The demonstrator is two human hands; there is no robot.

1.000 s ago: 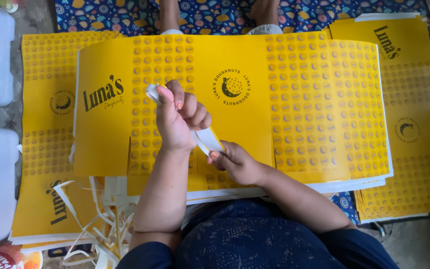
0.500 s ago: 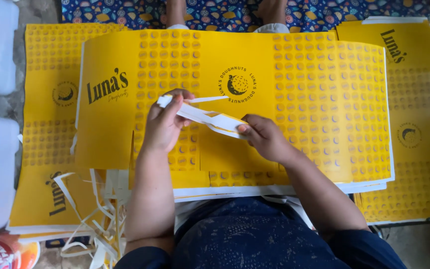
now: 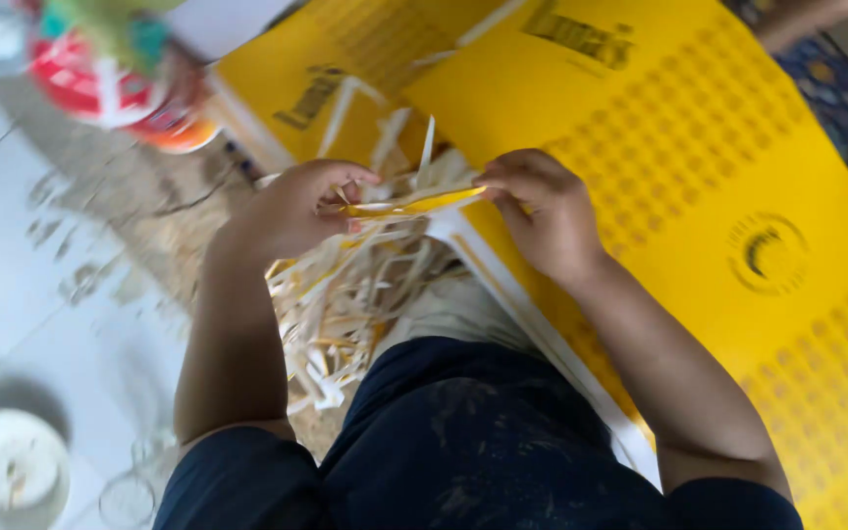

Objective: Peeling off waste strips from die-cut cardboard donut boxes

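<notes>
Over the heap of pale off-white paper strips (image 3: 355, 285) beside your lap, both your hands meet on one thin strip of paper, yellow on its upper face (image 3: 414, 203). Your left hand (image 3: 296, 206) is curled almost closed, thumb and fingertips pinching the strip's left end just above the heap. Your right hand (image 3: 542, 211) is likewise closed down, fingers bent over and gripping the strip's right end, so the strip runs nearly level between the two hands, tilted slightly upward toward the right one.

The heap of strips spreads from under your left hand down toward your knee in dark blue cloth (image 3: 463, 442), with a few loose strips lying up across the yellow sheets beyond it. Under and to the right of your right hand lies the large yellow printed cardboard sheet with rows of small round marks and a dark round emblem (image 3: 738, 255); its white edge runs diagonally from near your right hand down past your forearm.

At the upper left, blurred, stands a red and white round container with an orange rim (image 3: 120, 88). At the lower left, on the pale floor (image 3: 41, 285), rests a white round dish (image 3: 7, 471), well apart from both hands.
</notes>
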